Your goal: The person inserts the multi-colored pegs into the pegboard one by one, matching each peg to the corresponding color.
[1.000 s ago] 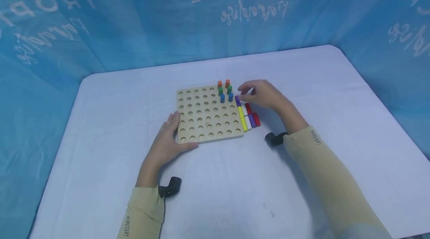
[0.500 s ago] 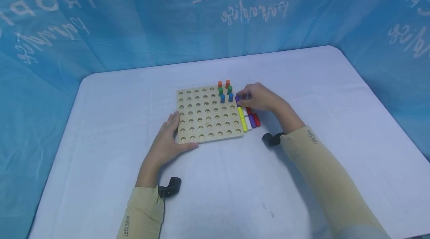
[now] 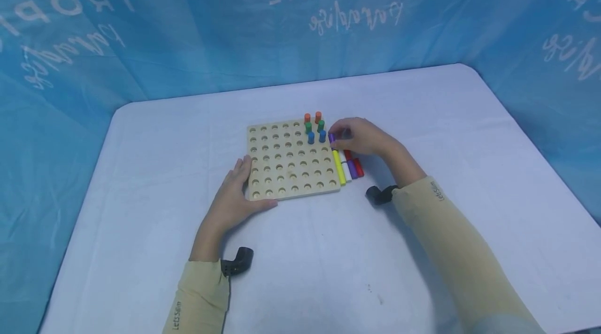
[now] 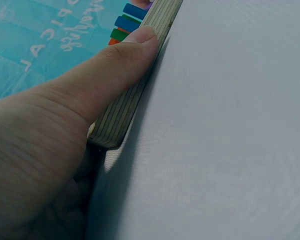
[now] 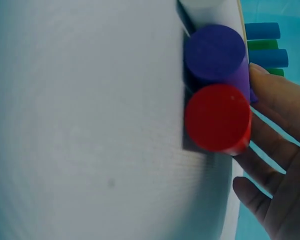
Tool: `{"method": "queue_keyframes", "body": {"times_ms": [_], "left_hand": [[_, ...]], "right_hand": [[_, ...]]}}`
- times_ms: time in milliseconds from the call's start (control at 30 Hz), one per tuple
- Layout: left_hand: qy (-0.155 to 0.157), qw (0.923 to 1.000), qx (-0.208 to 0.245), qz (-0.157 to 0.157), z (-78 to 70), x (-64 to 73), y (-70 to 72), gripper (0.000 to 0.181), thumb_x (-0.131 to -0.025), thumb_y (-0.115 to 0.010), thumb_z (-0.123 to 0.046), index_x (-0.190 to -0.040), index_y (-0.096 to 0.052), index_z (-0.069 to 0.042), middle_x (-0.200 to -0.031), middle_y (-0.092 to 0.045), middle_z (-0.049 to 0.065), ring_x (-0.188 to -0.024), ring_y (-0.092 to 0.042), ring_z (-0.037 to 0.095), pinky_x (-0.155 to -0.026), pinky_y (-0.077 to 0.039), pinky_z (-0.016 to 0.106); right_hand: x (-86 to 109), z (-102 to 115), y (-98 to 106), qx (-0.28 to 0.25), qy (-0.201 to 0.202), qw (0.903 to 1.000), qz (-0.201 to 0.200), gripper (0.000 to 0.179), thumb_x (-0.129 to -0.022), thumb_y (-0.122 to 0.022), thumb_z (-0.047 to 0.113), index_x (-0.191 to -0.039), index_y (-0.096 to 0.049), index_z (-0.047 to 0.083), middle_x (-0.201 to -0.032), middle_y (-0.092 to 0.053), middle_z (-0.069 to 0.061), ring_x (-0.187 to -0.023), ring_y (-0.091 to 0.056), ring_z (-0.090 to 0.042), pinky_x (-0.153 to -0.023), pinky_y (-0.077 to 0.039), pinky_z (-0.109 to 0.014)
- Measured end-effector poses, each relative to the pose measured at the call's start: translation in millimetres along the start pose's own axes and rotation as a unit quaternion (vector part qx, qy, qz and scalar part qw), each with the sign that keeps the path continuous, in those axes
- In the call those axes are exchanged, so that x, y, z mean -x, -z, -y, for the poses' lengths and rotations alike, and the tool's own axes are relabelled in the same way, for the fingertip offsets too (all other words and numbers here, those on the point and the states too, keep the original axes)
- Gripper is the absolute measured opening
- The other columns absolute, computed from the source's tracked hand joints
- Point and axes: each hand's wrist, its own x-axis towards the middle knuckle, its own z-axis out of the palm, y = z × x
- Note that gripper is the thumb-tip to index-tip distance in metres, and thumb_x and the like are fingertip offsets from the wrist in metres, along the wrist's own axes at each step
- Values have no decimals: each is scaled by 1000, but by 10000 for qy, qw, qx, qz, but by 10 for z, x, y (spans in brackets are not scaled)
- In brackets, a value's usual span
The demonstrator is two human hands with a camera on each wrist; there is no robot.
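A square wooden pegboard (image 3: 291, 172) lies on the table, with rows of round holes. My left hand (image 3: 230, 193) rests at its near left corner, thumb straight along the front edge and fingers by the left side. At the board's right edge, my right hand (image 3: 363, 135) pinches a purple peg (image 3: 332, 138) between thumb and fingers. Two orange pegs (image 3: 318, 116), two green pegs (image 3: 321, 126) and two blue pegs (image 3: 322, 136) stand upright in the far right holes. The right fingertips partly hide the purple peg.
Beside the board's right edge lie yellow pegs (image 3: 339, 167), white pegs (image 3: 346, 169), another purple peg (image 3: 352, 169) and red pegs (image 3: 359, 167). A white cloth covers the table (image 3: 300, 266). Blue printed curtains (image 3: 225, 26) hang behind and at both sides.
My right hand has come down slightly, toward the board's right edge, and has taken hold of the purple peg there. My left hand and the board have stayed put.
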Motion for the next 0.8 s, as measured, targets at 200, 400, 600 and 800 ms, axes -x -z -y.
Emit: {"method": "queue_keyframes", "body": {"times_ms": [200,400,600,800], "left_hand": [[5,10000,-6,-1,-1,-1,-6,128,-66,-82,-65,-161,-6,-25,-169,-3,4,-155,-3,40,-122,-13,62],[59,10000,18,-7,9,10,-6,128,-66,-83,-64,-161,-6,-26,-169,-2,4,-154,-3,41,-123,-13,62],[31,10000,21,-28,27,15,-6,128,-66,-82,-65,-161,-5,-26,-169,-2,5,-154,-3,42,-122,-13,63],[-90,10000,2,-28,6,0,-3,128,-66,-82,-66,-161,-6,-24,-169,-4,3,-155,-3,37,-124,-13,60]], "right_hand": [[-6,-31,-16,-365,-31,9993,-107,36,-89,-74,26,-123,-63,19,-113,-63,-1,-109,-58,-20,-98,-51,-42],[-23,-37,-17,-668,-24,9977,-101,39,-89,-75,26,-126,-65,17,-107,-64,-4,-102,-58,-22,-93,-52,-38],[-52,-48,-12,-859,-266,9959,-67,43,-89,-75,33,-128,-65,19,-109,-65,-3,-104,-57,-21,-91,-52,-38],[-37,-124,1,-1146,-525,9916,-305,39,-90,-73,36,-125,-66,21,-109,-65,-2,-105,-57,-21,-89,-52,-37]]}}
